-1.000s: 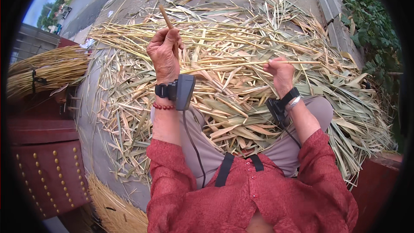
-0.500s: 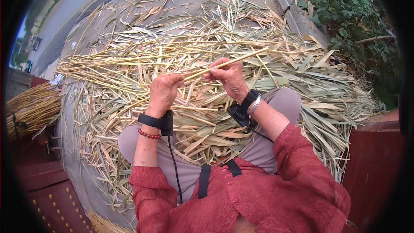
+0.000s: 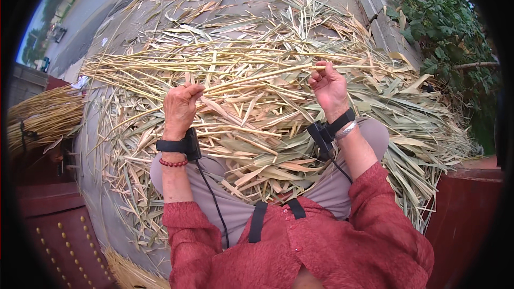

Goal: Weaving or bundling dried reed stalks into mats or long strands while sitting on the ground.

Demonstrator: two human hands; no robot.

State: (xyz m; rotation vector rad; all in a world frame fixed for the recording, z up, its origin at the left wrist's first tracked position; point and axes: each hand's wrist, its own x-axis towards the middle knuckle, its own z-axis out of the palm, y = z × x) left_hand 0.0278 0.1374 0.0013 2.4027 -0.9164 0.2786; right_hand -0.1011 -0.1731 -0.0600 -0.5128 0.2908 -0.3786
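Note:
A long yellow-green reed stalk stretches between my two hands, slanting up to the right over a pile of dry leaves. My left hand is closed, thumb and fingers pinching the stalk at its lower left part. Toward the right, my right hand has its fingers curled around the stalk, whose thinner end sticks out past the knuckles. Long stripped leaves, green and tan, cover the ground below both hands and between my legs. Beyond the hands lies a row of similar stalks.
At the left, a tied bundle of stalks rests near a dark red studded panel. Straw bristles show at the lower left. A stone kerb and leafy plants border the right. Cords run from my wrist devices.
My hands have moved apart along the stalk, the right one outward to the right, the left one slightly left. The view has shifted a little.

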